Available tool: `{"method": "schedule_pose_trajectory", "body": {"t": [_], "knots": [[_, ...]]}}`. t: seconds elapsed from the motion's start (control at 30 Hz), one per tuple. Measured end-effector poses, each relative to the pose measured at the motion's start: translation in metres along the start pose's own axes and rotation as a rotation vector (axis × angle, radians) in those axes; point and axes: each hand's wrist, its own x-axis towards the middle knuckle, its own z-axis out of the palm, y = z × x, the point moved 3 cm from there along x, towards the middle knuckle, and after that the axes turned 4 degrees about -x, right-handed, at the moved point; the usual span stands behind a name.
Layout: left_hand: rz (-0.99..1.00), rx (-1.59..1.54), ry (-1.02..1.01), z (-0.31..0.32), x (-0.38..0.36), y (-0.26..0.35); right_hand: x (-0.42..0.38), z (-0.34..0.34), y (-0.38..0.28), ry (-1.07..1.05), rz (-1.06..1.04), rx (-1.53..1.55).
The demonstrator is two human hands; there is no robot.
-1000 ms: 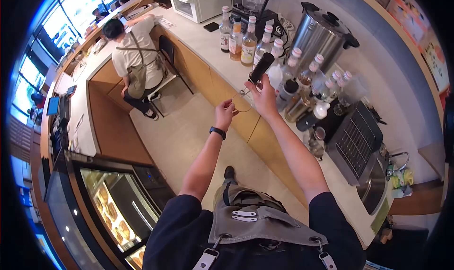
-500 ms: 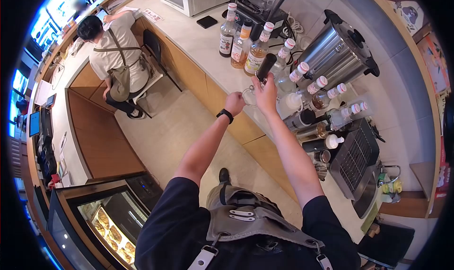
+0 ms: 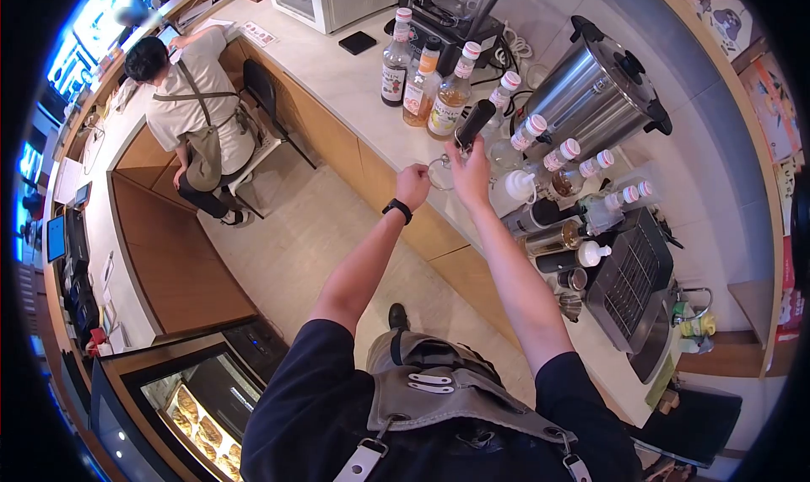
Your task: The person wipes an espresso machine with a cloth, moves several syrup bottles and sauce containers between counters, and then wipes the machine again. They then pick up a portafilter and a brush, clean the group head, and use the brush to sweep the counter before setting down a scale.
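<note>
My left hand [image 3: 412,187], wearing a black wristband, is closed at the near side of a clear glass cup [image 3: 440,175] over the counter's front edge. Its fingertips meet the cup's rim; what is inside does not show. Just to the right, my right hand [image 3: 471,172] is wrapped round the lower part of a black cylindrical handle [image 3: 477,121], which stands tilted up. The handle's lower end is hidden by my fingers. Behind it stand syrup bottles, among them one with yellowish liquid [image 3: 449,98] and one with orange liquid [image 3: 419,94].
A steel urn [image 3: 582,86] stands against the wall. On the right are a white-capped squeeze bottle [image 3: 519,183], more bottles and a drip grate [image 3: 634,267]. A person [image 3: 198,111] sits at the far counter. A lit pastry case [image 3: 198,414] stands lower left.
The view has shifted slightly, and the bottles now appear a little lower and further left. Both hands keep their places at the cup and the black handle.
</note>
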Motion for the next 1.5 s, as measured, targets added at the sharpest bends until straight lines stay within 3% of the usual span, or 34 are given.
{"method": "schedule_pose_trajectory", "body": {"t": [0.17, 0.27, 0.33, 0.37, 0.43, 0.5, 0.53, 0.57, 0.6, 0.63, 0.67, 0.73, 0.8, 0.87, 0.97, 1.03, 1.07, 1.13, 1.17, 1.2, 1.27, 1.3, 1.33, 1.4, 1.47, 1.5], "knots": [[-0.006, -0.042, 0.004, 0.007, 0.003, -0.014, -0.023, 0.025, 0.035, -0.007, 0.016, 0.057], [-0.084, -0.246, -0.005, -0.007, -0.020, 0.008, -0.083, 0.029, 0.034, -0.087, 0.063, 0.143], [-0.021, -0.365, 0.051, -0.008, -0.037, -0.015, -0.146, 0.028, 0.044, -0.192, 0.080, 0.256], [0.012, -0.418, 0.096, -0.015, -0.050, -0.026, -0.179, 0.028, 0.050, -0.276, 0.118, 0.350], [0.021, -0.491, 0.163, -0.037, -0.101, -0.034, -0.235, 0.002, 0.063, -0.816, 0.364, 0.215], [-0.341, -0.425, 0.026, -0.069, -0.172, -0.047, -0.302, -0.012, 0.125, -1.176, 0.332, 0.167], [-0.361, -0.313, -0.037, -0.078, -0.210, -0.061, -0.340, -0.016, 0.184, -1.368, 0.427, 0.186], [-0.388, -0.203, -0.089, -0.085, -0.249, -0.076, -0.352, -0.037, 0.196, -1.530, 0.536, 0.082], [-0.429, -0.207, -0.066, -0.095, -0.296, -0.077, -0.382, -0.041, 0.270, -1.531, 0.616, 0.000], [-0.476, -0.219, -0.037, -0.099, -0.346, -0.075, -0.396, -0.063, 0.294, -1.373, 0.646, -0.045], [-0.375, -0.106, 0.016, -0.099, -0.391, -0.095, -0.414, -0.062, 0.374, -1.495, 0.636, -0.106], [-0.236, 0.147, 0.119, -0.088, -0.495, -0.147, -0.422, -0.082, 0.404, -1.714, 0.484, -0.308], [-0.610, 0.242, 0.122, -0.094, -0.593, -0.113, -0.423, -0.091, 0.398, -1.947, 0.262, -0.477], [-0.740, 0.195, 0.469, -0.078, -0.698, -0.095, -0.421, -0.085, 0.375, -2.119, 0.023, -0.601], [-0.788, -0.105, 1.124, -0.017, -0.846, -0.094, -0.422, -0.064, 0.326, -2.166, -0.140, -0.706], [-0.808, -0.225, 1.484, 0.037, -0.929, -0.081, -0.433, -0.025, 0.305, -2.087, -0.060, -0.632], [-0.823, -0.244, 1.593, 0.067, -0.962, -0.069, -0.441, 0.000, 0.297, -2.046, -0.011, -0.574], [-0.845, -0.277, 1.796, 0.126, -1.011, -0.036, -0.468, 0.069, 0.292, -2.205, -0.010, -0.569], [-0.848, -0.244, 1.904, 0.159, -1.031, -0.030, -0.495, 0.069, 0.259, -2.148, -0.174, -0.594], [-0.842, -0.254, 1.992, 0.194, -1.047, -0.027, -0.528, 0.060, 0.218, -2.080, -0.327, -0.608], [-0.818, -0.262, 2.140, 0.255, -1.074, -0.028, -0.603, 0.038, 0.163, -2.188, -0.576, -0.463], [-0.785, -0.297, 2.175, 0.276, -1.086, -0.023, -0.646, 0.009, 0.135, -2.319, -0.584, -0.427], [-0.748, -0.330, 2.209, 0.295, -1.095, -0.014, -0.690, -0.030, 0.108, -2.447, -0.588, -0.390], [-0.746, -0.384, 2.204, 0.319, -1.113, 0.007, -0.778, -0.130, 0.063, -2.519, -0.856, -0.409], [-0.833, -0.403, 2.117, 0.338, -1.151, 0.022, -0.864, -0.221, 0.047, -2.668, -1.114, -0.195], [-0.725, -0.441, 2.147, 0.349, -1.172, 0.016, -0.908, -0.264, 0.037, -2.710, -1.262, -0.173]]}}
